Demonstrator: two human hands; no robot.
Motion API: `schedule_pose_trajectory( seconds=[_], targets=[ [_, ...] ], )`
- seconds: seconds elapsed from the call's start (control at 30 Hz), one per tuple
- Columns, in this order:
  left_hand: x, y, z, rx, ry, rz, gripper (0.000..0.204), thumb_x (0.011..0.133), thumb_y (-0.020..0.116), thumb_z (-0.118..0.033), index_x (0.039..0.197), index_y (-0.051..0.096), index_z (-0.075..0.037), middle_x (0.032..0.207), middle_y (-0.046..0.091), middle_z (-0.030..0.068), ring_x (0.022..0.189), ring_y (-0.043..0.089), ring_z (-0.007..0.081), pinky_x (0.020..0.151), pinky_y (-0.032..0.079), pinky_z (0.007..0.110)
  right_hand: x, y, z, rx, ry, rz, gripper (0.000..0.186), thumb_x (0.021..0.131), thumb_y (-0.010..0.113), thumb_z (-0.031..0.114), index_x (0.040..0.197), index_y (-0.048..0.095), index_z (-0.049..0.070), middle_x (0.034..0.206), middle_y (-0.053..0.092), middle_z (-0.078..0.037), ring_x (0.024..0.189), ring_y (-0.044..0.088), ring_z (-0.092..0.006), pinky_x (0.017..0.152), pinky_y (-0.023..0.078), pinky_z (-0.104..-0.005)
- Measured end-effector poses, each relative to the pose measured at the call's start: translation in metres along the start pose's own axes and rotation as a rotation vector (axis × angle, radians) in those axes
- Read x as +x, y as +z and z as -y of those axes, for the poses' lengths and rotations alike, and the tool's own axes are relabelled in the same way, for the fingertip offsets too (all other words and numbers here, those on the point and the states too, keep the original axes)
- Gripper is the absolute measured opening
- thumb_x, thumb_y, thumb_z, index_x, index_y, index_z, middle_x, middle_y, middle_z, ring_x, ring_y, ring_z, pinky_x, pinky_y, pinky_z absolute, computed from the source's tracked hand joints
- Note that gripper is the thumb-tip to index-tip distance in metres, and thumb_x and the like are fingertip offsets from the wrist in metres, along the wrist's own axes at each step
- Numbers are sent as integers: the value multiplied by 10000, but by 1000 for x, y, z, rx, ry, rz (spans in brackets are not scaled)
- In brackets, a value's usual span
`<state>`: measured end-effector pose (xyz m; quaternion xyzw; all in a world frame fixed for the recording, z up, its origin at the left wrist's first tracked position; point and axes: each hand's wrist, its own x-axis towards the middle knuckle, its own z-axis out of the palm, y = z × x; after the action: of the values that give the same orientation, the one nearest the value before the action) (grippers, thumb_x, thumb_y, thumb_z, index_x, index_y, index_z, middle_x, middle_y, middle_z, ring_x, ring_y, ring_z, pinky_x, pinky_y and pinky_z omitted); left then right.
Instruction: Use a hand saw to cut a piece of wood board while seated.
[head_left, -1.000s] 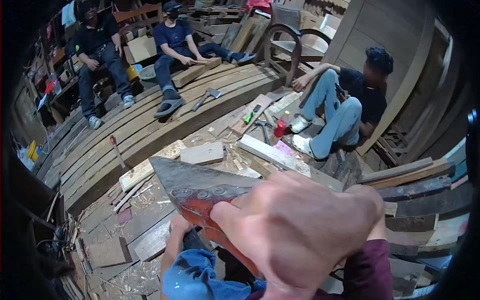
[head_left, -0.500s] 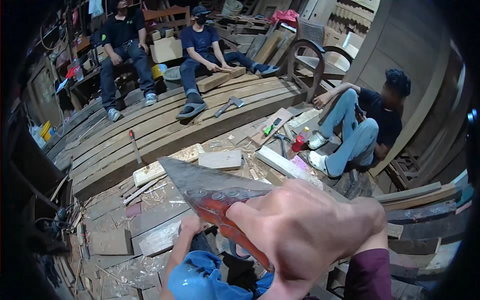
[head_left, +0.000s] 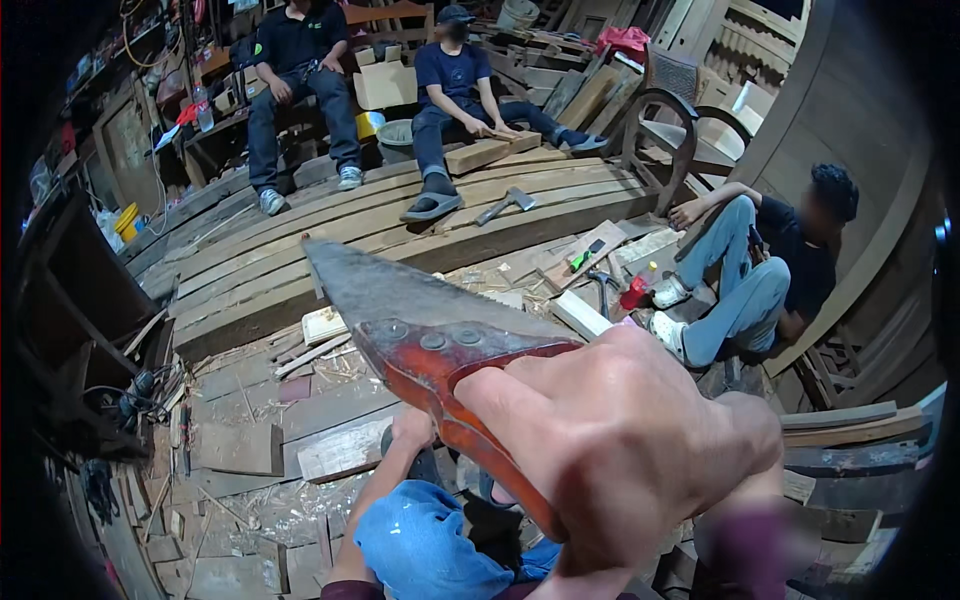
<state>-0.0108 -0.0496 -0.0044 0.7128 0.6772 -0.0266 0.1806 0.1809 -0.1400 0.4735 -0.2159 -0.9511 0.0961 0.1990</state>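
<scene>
My right hand [head_left: 610, 440], large in the foreground, is closed around the red, riveted handle [head_left: 435, 370] of a handsaw. The grey toothed blade [head_left: 400, 285] points forward and left over loose boards and the plank platform's edge. Behind and below the saw my left hand [head_left: 410, 428] has curled fingers on something dark beside my blue-jeaned leg [head_left: 420, 540]; what it grips is hidden.
Two co-workers [head_left: 300, 45] [head_left: 450, 90] sit at the plank platform [head_left: 240, 285], an axe [head_left: 505, 205] on it. A third [head_left: 810, 275] sits at right beside a chair [head_left: 680, 120], hammer [head_left: 603, 285] and red bottle [head_left: 635, 295]. Offcuts [head_left: 240, 450] and shavings cover the floor.
The view has turned, shifting the room right and down in the picture. The saw in my right hand has risen relative to the room, its tip now higher against the platform.
</scene>
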Motion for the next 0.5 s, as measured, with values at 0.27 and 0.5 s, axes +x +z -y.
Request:
schedule_pose_trajectory(
  seconds=[0.27, 0.5],
  targets=[
    [1, -7, 2, -3, -15, -2, 388, 752, 622, -352, 969, 610, -31, 951, 640, 180, 889, 623, 321, 751, 496, 422, 11, -10, 12, 93, -37, -32, 434, 600, 616, 333, 823, 562, -36, 634, 572, -140, 571, 605, -302, 458, 456, -349],
    [-1, -6, 4, -12, -13, -8, 396, 748, 629, -358, 970, 610, -30, 950, 640, 178, 888, 623, 320, 752, 496, 422, -10, 11, -25, 164, -69, 12, 726, 647, 613, 657, 721, 452, -47, 544, 508, -156, 494, 555, -356, 437, 436, -414]
  ],
)
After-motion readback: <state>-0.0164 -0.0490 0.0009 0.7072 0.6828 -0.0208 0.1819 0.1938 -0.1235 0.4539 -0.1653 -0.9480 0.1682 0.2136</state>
